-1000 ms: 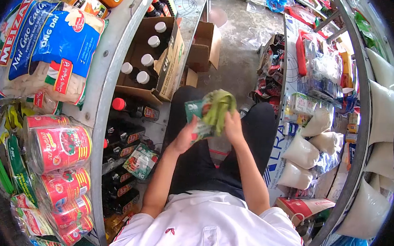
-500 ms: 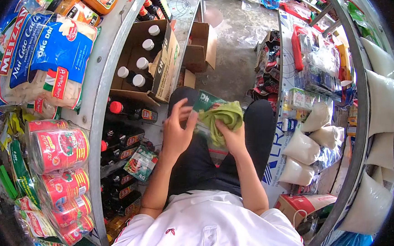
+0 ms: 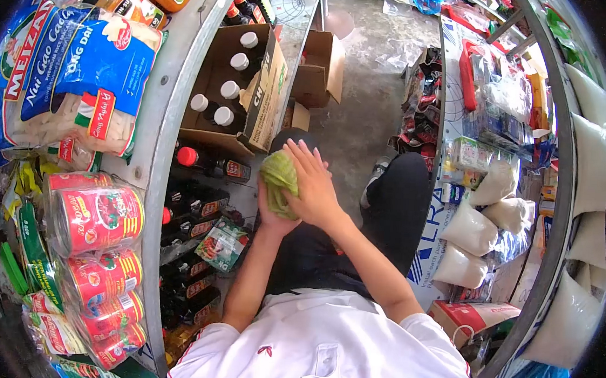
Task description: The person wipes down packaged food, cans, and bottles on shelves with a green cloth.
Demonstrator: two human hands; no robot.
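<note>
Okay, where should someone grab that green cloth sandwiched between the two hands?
Probably the green cloth by its exposed upper-left bulge, coming from the shelf side: the right hand covers its right side and the left hand cups it from below.

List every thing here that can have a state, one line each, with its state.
green cloth: bunched, pressed between both hands
right hand: laid flat over the cloth, fingers spread
left hand: under the cloth, mostly hidden
cardboard box of bottles: open, flaps up, white-capped bottles upright inside
small cardboard box: open, on the floor
red cans: lying on their sides, in clear wrap
noodle bag: sealed, on the shelf
</note>
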